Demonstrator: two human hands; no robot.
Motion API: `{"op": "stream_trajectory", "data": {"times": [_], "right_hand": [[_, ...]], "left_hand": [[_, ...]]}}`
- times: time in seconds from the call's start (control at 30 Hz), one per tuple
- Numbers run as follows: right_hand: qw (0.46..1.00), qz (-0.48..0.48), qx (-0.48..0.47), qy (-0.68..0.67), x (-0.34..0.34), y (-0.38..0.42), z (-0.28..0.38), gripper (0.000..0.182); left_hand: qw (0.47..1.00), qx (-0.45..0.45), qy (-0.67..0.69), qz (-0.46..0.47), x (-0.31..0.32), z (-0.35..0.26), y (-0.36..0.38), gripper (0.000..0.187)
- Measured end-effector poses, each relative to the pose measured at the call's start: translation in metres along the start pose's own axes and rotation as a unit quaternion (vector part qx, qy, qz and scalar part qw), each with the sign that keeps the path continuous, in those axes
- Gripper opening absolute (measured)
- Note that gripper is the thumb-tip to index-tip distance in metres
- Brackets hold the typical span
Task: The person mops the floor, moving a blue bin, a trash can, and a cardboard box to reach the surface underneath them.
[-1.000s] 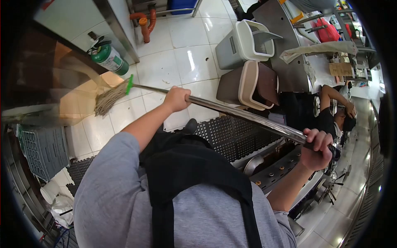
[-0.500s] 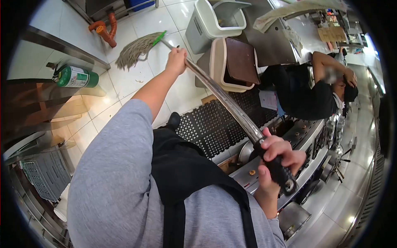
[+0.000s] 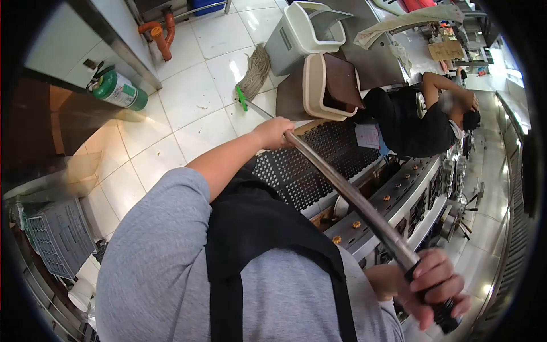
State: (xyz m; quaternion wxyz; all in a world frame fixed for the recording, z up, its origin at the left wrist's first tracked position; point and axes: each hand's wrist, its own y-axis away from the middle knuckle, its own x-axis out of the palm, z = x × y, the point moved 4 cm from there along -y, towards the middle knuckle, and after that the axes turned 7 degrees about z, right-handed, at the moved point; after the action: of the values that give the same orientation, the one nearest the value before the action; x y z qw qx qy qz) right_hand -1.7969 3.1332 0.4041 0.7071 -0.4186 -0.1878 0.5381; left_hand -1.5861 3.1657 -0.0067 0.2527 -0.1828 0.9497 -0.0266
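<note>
I hold a mop by its long metal pole (image 3: 353, 194), which runs slantwise across the view. My left hand (image 3: 274, 134) is wrapped round the lower pole, near the mop head. My right hand (image 3: 436, 285) is closed round the black grip at the upper end, at lower right. The grey string mop head (image 3: 254, 74), held in a green clamp (image 3: 241, 99), lies on the white tiled floor (image 3: 194, 105) beside the bins. Part of my right forearm is hidden behind my torso.
A grey bin (image 3: 279, 45) and a beige-rimmed bin (image 3: 310, 85) stand by the mop head. A black rubber mat (image 3: 319, 162) runs along the stove (image 3: 393, 199). Another person (image 3: 410, 122) bends near it. A green cylinder (image 3: 119, 91) and orange pipes (image 3: 162, 37) are at left.
The mop head has swept rightward across the floor toward the bins, its strings now trailing upward in view. Both my hands have shifted right and down with the pole, still gripping it.
</note>
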Motion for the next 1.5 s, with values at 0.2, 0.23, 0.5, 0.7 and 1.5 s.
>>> {"op": "stream_trajectory", "data": {"times": [0.2,0.23,0.5,0.7,1.5], "right_hand": [[0.997,-0.051,0.030,0.055,0.085,0.020,0.038,0.044],[0.997,-0.049,0.028,0.051,0.098,0.022,0.044,0.044],[0.981,-0.028,0.135,-0.140,0.181,0.043,0.017,0.036],[0.927,-0.001,0.295,-0.234,0.300,0.124,-0.046,0.024],[0.958,-0.162,0.235,0.036,-0.038,0.135,0.078,0.045]], "left_hand": [[0.995,-0.096,-0.031,0.023,-0.055,0.003,0.136,0.034],[0.991,-0.122,-0.035,0.036,-0.063,0.003,0.161,0.035],[0.961,-0.272,-0.040,-0.009,-0.094,0.010,0.387,0.036],[0.896,-0.440,-0.060,-0.023,-0.094,0.065,0.579,0.036],[0.990,-0.059,-0.045,-0.118,0.063,-0.014,0.165,0.030]]}}
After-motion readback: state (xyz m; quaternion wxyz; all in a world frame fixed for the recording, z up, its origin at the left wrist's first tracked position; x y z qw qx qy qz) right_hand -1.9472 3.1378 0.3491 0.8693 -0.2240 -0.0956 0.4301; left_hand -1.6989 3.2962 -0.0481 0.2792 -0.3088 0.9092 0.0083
